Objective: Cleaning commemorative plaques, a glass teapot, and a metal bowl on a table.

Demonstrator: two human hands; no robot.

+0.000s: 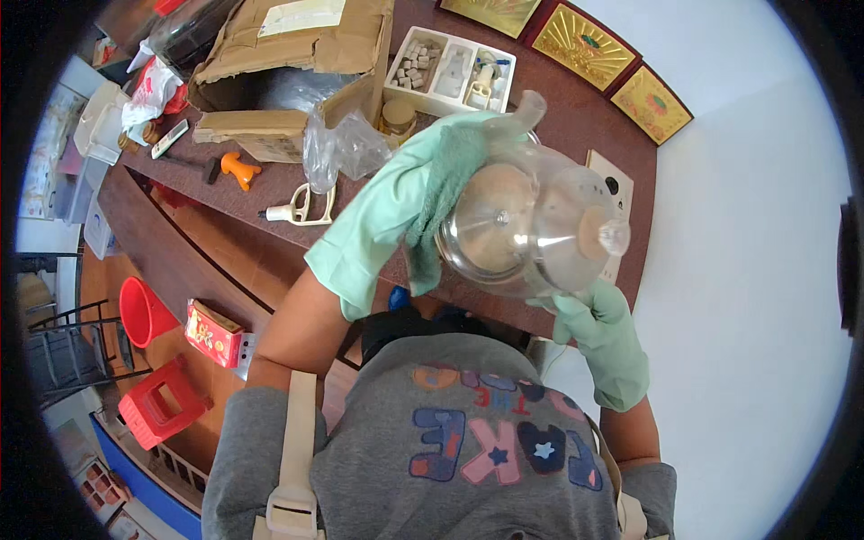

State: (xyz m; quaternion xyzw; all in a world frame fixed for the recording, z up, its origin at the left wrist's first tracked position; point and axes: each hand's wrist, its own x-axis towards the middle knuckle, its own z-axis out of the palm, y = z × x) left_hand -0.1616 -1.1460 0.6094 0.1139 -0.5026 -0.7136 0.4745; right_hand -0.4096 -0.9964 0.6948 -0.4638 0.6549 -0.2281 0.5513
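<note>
My left hand [432, 169], in a pale green rubber glove, presses a dark green cloth [442, 202] against the side of a clear, rounded vessel [496, 223]. A pinched waist gives the vessel a gourd-like shape. A clear knob stopper [614, 236] with a tan collar sits at its right end, and a short clear spout or handle [532, 111] sticks out at the top. Gloved likewise, my right hand [594, 324] grips the vessel's near right side with bent fingers. The vessel is tilted and held above the brown tabletop [621, 169].
Behind the vessel stand a torn cardboard box [283, 54] with plastic film [344, 148] and a white compartment tray [432, 101] of small parts. A cream hand pump [304, 209], an orange animal-shaped object [237, 170] and a jar [398, 118] are left. Gold plaques [584, 44] line the far edge; right is a white wall [742, 270].
</note>
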